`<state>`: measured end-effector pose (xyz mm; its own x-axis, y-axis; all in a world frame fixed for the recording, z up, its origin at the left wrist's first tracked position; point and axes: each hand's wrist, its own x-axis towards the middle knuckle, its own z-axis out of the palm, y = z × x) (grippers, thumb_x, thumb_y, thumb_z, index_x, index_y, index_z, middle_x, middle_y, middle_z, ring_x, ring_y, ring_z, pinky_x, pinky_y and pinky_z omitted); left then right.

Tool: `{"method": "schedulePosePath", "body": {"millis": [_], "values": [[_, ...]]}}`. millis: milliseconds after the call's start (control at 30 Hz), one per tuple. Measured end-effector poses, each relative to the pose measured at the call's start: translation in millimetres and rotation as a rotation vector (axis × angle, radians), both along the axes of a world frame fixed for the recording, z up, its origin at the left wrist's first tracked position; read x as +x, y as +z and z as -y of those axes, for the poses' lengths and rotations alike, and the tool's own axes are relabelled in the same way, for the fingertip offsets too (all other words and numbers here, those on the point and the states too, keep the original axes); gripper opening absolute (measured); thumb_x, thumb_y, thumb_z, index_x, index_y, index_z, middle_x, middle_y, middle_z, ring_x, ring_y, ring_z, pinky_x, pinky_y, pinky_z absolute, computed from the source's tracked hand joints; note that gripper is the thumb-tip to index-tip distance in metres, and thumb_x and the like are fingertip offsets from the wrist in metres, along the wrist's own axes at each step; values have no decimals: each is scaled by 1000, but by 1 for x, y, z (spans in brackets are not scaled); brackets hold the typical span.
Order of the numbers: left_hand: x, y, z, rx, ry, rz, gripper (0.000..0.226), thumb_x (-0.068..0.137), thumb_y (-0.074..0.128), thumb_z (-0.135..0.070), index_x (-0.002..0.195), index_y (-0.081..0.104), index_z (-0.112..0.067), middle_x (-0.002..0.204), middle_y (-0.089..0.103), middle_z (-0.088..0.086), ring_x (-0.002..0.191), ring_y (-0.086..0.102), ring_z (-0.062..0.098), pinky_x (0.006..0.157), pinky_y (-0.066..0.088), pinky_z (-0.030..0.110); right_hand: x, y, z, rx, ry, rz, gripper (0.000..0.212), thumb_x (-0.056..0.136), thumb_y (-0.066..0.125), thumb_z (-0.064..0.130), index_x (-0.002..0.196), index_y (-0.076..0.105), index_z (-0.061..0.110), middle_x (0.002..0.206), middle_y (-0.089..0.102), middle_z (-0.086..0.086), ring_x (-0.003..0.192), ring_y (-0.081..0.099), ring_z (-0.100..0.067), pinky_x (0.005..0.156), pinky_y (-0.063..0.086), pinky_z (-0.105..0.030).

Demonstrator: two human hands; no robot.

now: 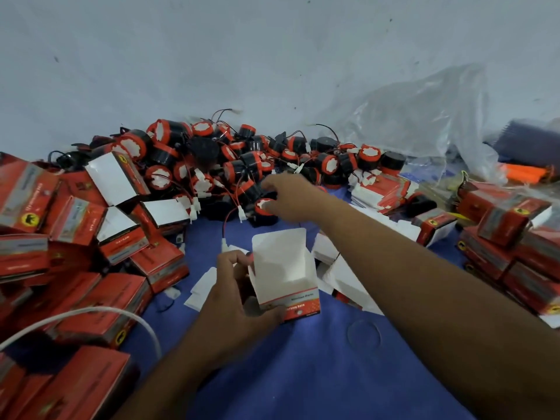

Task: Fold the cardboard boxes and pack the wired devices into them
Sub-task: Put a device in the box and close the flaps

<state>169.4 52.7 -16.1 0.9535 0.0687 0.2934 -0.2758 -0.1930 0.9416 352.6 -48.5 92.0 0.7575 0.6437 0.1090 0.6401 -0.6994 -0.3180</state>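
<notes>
To the left of the left hand (233, 298) lies a heap of folded red boxes (75, 237). That hand grips an open box (285, 277) upright over the blue cloth (303, 374), thumb on its near red face, fingers round its left wall, the white flap standing at the far side. Ahead of it the right hand (288, 195) reaches into the pile of wired devices (212, 159), fingers curled over one red-capped device (263, 205), though blur hides whether they clasp it; right of that forearm sit flat box blanks (378, 189) and more red boxes (509, 237).
</notes>
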Motion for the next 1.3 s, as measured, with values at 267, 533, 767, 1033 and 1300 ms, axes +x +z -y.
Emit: {"method": "schedulePosePath", "body": {"millis": [267,533,767,1033,1300], "values": [[1,3,-1,30,-67,30,64,73,76,-7,113,36,-37,116,62,-8,112,64,17,84,58,34,44,-40,-27,-309,27,180,37,94,64,29,126,51,15,119,54,-16,113,43,-36,77,33,-37],[2,0,-3,38,-19,33,65,70,85,-19,111,39,-41,116,64,-9,110,65,14,84,58,31,19,-3,18,389,-140,81,34,88,71,21,115,51,16,112,63,-3,96,60,-22,72,42,-28],[3,-3,-4,16,-9,32,69,67,86,-28,114,37,-37,118,64,-3,110,66,20,85,58,36,-103,2,89,799,134,-2,39,86,75,17,121,60,25,120,66,11,111,65,-10,92,54,-27],[3,-5,4,27,-44,100,71,70,85,-4,118,36,-22,114,62,12,103,68,30,81,58,47,-130,-58,93,326,198,268,34,91,70,18,124,70,13,134,58,-11,117,57,-32,95,49,-47],[1,-4,-2,173,-125,207,37,95,55,-24,129,44,-16,109,65,3,98,65,26,78,54,46,-133,-66,84,365,-71,253,26,84,76,33,109,77,26,119,59,0,112,52,-24,95,39,-44]]}}
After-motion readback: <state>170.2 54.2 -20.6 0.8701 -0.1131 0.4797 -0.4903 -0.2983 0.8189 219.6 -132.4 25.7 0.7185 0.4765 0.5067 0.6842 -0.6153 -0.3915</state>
